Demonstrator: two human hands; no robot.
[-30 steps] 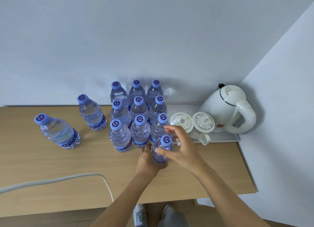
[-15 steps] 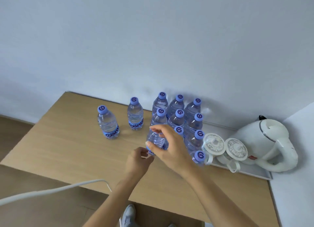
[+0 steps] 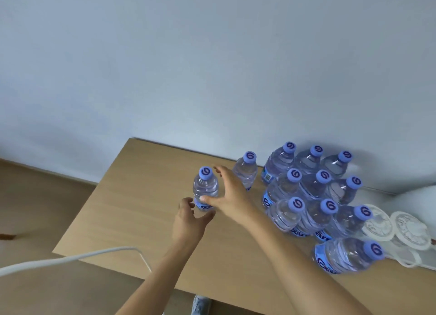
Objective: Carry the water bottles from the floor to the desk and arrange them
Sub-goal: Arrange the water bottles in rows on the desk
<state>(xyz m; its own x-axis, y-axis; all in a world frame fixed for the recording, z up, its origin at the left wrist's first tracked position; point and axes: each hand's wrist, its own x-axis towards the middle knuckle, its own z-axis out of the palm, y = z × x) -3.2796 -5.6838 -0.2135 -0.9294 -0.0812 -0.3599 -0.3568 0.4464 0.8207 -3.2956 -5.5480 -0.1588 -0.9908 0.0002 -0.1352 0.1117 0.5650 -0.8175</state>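
Clear water bottles with purple caps stand on the wooden desk (image 3: 141, 196). A tight cluster of several bottles (image 3: 306, 189) fills the back right, and one more bottle (image 3: 346, 255) stands at its front right. Two bottles stand apart on the left: the near lone bottle (image 3: 204, 188) and another bottle (image 3: 246, 171) behind it. My right hand (image 3: 230, 196) is spread beside the near lone bottle, thumb touching its side. My left hand (image 3: 188, 220) sits at that bottle's base with relaxed fingers, not closed round it.
A white cable (image 3: 70, 258) crosses the desk's front left corner. Two white lidded cups (image 3: 377, 222) sit on a tray at the right edge, with a white kettle (image 3: 420, 192) behind. The desk's left edge drops to the floor (image 3: 35, 196).
My view has swung left. Both hands have left the bottle at the cluster's front and moved left to the near lone bottle.
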